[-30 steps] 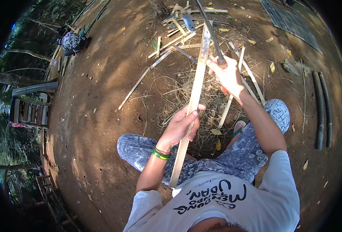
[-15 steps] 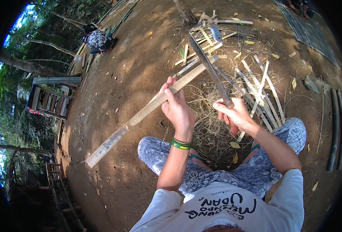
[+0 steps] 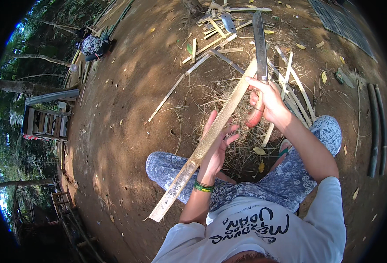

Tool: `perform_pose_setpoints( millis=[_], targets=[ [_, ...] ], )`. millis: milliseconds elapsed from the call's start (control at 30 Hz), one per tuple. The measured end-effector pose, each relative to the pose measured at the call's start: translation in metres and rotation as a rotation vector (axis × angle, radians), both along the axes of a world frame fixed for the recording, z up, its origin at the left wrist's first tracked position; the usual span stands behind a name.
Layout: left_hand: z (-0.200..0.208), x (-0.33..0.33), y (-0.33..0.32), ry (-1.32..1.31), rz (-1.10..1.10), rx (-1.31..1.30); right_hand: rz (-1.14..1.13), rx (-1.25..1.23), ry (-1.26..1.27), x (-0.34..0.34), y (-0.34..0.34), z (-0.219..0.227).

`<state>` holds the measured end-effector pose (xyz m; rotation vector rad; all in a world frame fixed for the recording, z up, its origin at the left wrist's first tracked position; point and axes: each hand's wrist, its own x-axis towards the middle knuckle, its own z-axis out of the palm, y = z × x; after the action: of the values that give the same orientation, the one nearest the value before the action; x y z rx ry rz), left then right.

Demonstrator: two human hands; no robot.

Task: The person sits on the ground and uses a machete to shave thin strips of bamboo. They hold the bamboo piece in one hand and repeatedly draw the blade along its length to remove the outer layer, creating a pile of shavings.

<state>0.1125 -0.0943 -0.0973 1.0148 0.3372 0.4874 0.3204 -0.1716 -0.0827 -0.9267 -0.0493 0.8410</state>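
A long split bamboo strip (image 3: 225, 113) slants from the lower left up to the machete, its pale inner face showing. Behind it lies my left hand (image 3: 214, 153), with fingers spread apart and the strip crossing the palm. My right hand (image 3: 268, 98) is closed around the reddish-brown handle of a machete (image 3: 260, 46), whose dark blade points away from me. The strip's far end meets the blade's base and my right thumb; whether the thumb presses on it I cannot tell. Under both hands is a heap of thin bamboo shavings (image 3: 215, 98).
Several cut bamboo slats (image 3: 296, 83) lie right of the shavings, with more slats (image 3: 211, 44) piled farther off near a tree trunk (image 3: 193, 5). Two dark poles (image 3: 373, 131) lie at the far right. A slatted bamboo panel (image 3: 342, 26) is at the upper right.
The bamboo strip has swung steeper, its near end coming toward me. My left hand has loosened from it and moved nearer. The machete has turned from leaning left to nearly straight ahead.
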Motion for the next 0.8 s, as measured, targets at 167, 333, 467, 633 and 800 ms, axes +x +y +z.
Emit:
perform_pose_setpoints(
  millis=[167, 333, 467, 633, 800],
  targets=[
    [0.02, -0.059, 0.028, -0.078, -0.457, -0.65, 0.02, 0.01, -0.166, 0.017, -0.007, -0.007],
    [0.075, -0.055, 0.007, 0.272, -0.356, -0.296, 0.078, -0.35, -0.517, 0.018, -0.011, 0.012],
    [0.071, -0.04, 0.005, 0.373, -0.202, 0.119, 0.1, -0.584, -1.068, 0.011, -0.015, 0.003],
    [0.07, -0.017, 0.007, 0.366, -0.082, 0.293, 0.158, -0.443, -1.428, -0.034, -0.018, -0.001],
    [0.058, -0.011, 0.005, 0.352, -0.031, 0.436, 0.171, -0.353, -1.674, -0.05, -0.018, -0.001]
  ],
)
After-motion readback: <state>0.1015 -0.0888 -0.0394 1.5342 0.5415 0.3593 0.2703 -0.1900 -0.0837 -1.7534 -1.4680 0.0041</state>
